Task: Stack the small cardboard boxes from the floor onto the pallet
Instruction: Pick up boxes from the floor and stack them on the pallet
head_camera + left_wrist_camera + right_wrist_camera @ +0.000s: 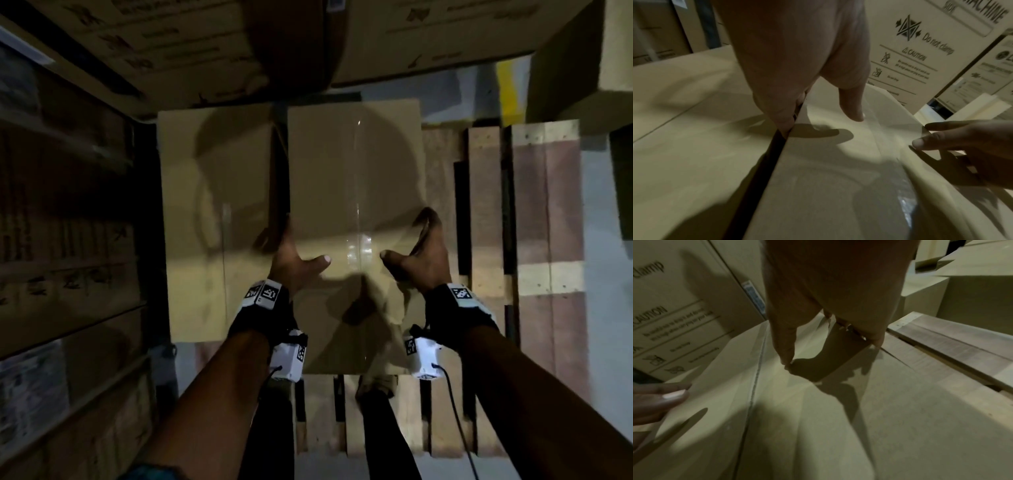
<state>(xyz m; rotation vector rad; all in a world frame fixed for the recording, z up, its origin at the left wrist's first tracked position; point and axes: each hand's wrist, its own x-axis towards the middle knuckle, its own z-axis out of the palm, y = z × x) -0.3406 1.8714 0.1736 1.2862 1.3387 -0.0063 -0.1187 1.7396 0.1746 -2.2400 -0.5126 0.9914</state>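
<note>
- My left hand [291, 253] and right hand [423, 251] hold one small box [356, 178] by its two sides, thumbs flat on top, fingers curled down over the edges.
- The box sits over the wooden pallet [544, 212].
- A second small box [212, 212] lies just beside it on the left, with a thin dark gap between.
- Tall cartons [920, 48] stand close behind, printed "Do not clamp" and "CAUTION".

Big printed boxes [191, 44] stand at the back, one reading "Do not clamp" [937, 43]. More dark boxes [68, 240] fill the left side. Grey floor [606, 342] shows right
</note>
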